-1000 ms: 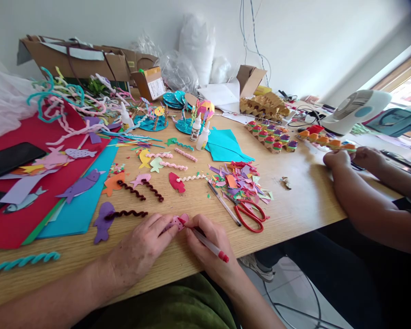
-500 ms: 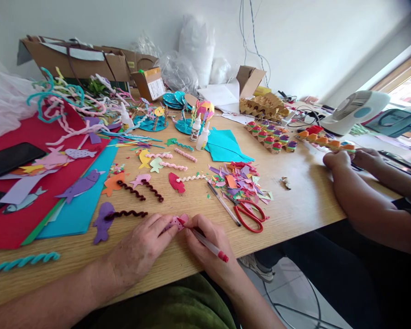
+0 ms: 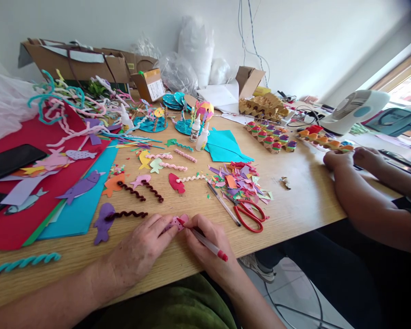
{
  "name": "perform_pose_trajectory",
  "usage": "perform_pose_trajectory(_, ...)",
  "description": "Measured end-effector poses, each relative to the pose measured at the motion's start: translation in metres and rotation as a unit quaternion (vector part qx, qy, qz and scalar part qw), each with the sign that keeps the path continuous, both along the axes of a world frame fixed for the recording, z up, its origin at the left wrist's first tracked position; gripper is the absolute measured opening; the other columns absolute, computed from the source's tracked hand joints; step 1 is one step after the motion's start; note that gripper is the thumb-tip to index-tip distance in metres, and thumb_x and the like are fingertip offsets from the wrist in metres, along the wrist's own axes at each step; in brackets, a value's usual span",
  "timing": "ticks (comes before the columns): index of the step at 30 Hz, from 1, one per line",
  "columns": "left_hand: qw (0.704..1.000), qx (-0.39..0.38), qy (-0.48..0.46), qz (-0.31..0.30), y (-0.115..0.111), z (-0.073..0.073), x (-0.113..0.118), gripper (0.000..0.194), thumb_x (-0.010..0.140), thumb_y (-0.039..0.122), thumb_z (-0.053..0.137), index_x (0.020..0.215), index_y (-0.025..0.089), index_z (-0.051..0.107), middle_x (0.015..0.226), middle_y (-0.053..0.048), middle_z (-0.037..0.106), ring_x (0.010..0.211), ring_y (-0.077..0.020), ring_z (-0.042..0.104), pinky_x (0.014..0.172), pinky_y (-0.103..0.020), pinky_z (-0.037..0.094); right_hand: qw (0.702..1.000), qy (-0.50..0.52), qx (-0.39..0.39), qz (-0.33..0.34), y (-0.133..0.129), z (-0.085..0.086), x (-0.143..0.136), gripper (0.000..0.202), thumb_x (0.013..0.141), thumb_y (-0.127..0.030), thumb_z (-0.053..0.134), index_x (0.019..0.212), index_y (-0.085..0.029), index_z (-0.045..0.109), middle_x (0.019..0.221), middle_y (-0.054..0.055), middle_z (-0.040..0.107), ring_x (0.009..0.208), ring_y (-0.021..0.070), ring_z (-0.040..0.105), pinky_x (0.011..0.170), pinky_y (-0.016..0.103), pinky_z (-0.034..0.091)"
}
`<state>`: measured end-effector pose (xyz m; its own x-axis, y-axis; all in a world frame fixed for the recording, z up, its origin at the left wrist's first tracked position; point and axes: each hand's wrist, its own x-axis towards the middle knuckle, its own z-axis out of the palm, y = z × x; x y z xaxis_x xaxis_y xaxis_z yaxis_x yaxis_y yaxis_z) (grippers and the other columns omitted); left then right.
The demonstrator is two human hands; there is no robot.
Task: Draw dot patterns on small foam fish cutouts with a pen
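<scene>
My left hand [image 3: 139, 242] rests on the table near its front edge, its fingers pinning down a pink dotted paper fish [image 3: 174, 223] that they partly cover. In my right hand [image 3: 207, 258] is a gel pen [image 3: 208, 245] with a clear barrel and red end cap, its tip at the fish's right end by a red mark. A purple paper fish [image 3: 103, 224] with a dark brown coiled pipe cleaner [image 3: 128, 214] lies beyond my left hand. To the right of my right hand lie another pen [image 3: 224, 204] and red-handled scissors [image 3: 249, 216].
Paper scraps [image 3: 241, 183] are heaped beyond the scissors. Glue bottles [image 3: 202, 138] stand mid-table, near more paper fish and pipe cleaners. Coloured sheets [image 3: 71, 219] and a phone [image 3: 15, 161] cover the left side. At right, a co-worker's hands [image 3: 339, 159] are by painted egg-carton pieces [image 3: 324, 139].
The view has shifted very slightly. My hands, the pen and the pink fish stay in nearly the same place; the co-worker's hands have moved a little.
</scene>
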<state>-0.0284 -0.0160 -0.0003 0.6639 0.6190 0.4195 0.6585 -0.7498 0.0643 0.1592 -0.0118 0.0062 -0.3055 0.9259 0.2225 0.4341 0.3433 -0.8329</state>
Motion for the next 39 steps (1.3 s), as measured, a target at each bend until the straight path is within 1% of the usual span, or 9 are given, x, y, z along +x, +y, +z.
perform_pose_trajectory(7,1.000,0.002,0.001,0.001,0.000,-0.003,-0.001,0.035,0.094,0.008,0.028,0.114,0.009,0.056,0.106,-0.012,0.059,0.096,-0.0215,0.054,0.084,-0.036,0.052,1.000,0.013,-0.017,-0.004,0.001,-0.003,0.000,0.010,0.084,-0.018,0.050,0.076,-0.019,0.056,0.065,-0.003,0.060,0.055,0.0095,0.052,0.054,0.018,0.039)
perform_pose_trajectory(14,1.000,0.018,0.004,-0.001,0.001,-0.003,0.000,0.035,0.094,0.008,0.028,0.116,0.010,0.055,0.106,-0.011,0.060,0.095,-0.0203,0.055,0.083,-0.034,0.052,0.996,0.037,-0.068,-0.055,0.005,0.010,0.002,0.007,0.079,-0.018,0.051,0.074,-0.019,0.057,0.063,-0.004,0.059,0.057,0.0103,0.052,0.052,0.018,0.038)
perform_pose_trajectory(16,1.000,0.025,0.000,0.001,0.001,-0.003,0.000,0.035,0.095,0.008,0.028,0.115,0.010,0.056,0.104,-0.011,0.060,0.094,-0.0202,0.055,0.081,-0.034,0.053,0.995,0.036,-0.073,-0.053,0.006,0.012,0.000,0.008,0.079,-0.018,0.051,0.076,-0.019,0.058,0.062,-0.004,0.059,0.056,0.0102,0.052,0.051,0.018,0.038)
perform_pose_trajectory(20,1.000,0.029,-0.008,0.002,0.000,-0.002,0.000,0.035,0.095,0.009,0.025,0.110,0.009,0.058,0.100,-0.011,0.061,0.092,-0.0199,0.056,0.078,-0.033,0.054,0.997,0.025,-0.069,-0.036,0.008,0.005,-0.004,0.009,0.077,-0.015,0.052,0.073,-0.019,0.059,0.060,-0.004,0.059,0.053,0.0091,0.052,0.050,0.018,0.036)
perform_pose_trajectory(24,0.999,0.031,-0.006,0.002,0.001,0.000,0.001,0.037,0.096,0.008,0.024,0.110,0.009,0.058,0.101,-0.010,0.061,0.092,-0.0193,0.056,0.080,-0.032,0.054,0.997,0.032,-0.053,-0.045,0.010,-0.004,-0.006,0.011,0.078,-0.021,0.056,0.067,-0.019,0.056,0.057,-0.005,0.058,0.049,0.0086,0.049,0.047,0.018,0.035)
perform_pose_trajectory(26,1.000,0.031,-0.003,0.004,0.000,0.001,0.001,0.037,0.095,0.007,0.024,0.110,0.009,0.058,0.101,-0.011,0.061,0.092,-0.0198,0.056,0.080,-0.033,0.054,0.997,0.024,-0.043,-0.054,0.010,-0.007,-0.007,0.010,0.076,-0.019,0.056,0.067,-0.019,0.055,0.058,-0.004,0.060,0.050,0.0088,0.050,0.048,0.018,0.036)
perform_pose_trajectory(29,1.000,0.030,0.002,0.007,0.000,0.002,0.002,0.037,0.094,0.005,0.025,0.109,0.008,0.059,0.101,-0.012,0.061,0.092,-0.0204,0.057,0.080,-0.033,0.054,0.997,0.002,-0.031,-0.069,0.010,-0.007,-0.009,0.008,0.074,-0.014,0.055,0.068,-0.019,0.057,0.059,-0.004,0.062,0.050,0.0092,0.053,0.049,0.018,0.036)
perform_pose_trajectory(34,1.000,0.031,-0.006,0.000,0.001,0.001,0.002,0.036,0.094,0.005,0.027,0.109,0.007,0.059,0.102,-0.012,0.061,0.093,-0.0205,0.056,0.081,-0.033,0.053,0.996,-0.015,-0.027,-0.086,0.009,-0.005,-0.011,0.006,0.073,-0.015,0.056,0.068,-0.019,0.057,0.059,-0.002,0.063,0.051,0.0101,0.055,0.049,0.018,0.037)
perform_pose_trajectory(39,1.000,0.027,0.003,0.004,0.001,-0.001,0.001,0.034,0.092,0.004,0.030,0.111,0.008,0.058,0.102,-0.012,0.062,0.094,-0.0205,0.056,0.081,-0.033,0.053,0.997,-0.006,-0.030,-0.076,0.010,-0.006,-0.010,0.007,0.074,-0.014,0.056,0.068,-0.019,0.057,0.060,-0.002,0.063,0.052,0.0102,0.055,0.049,0.018,0.038)
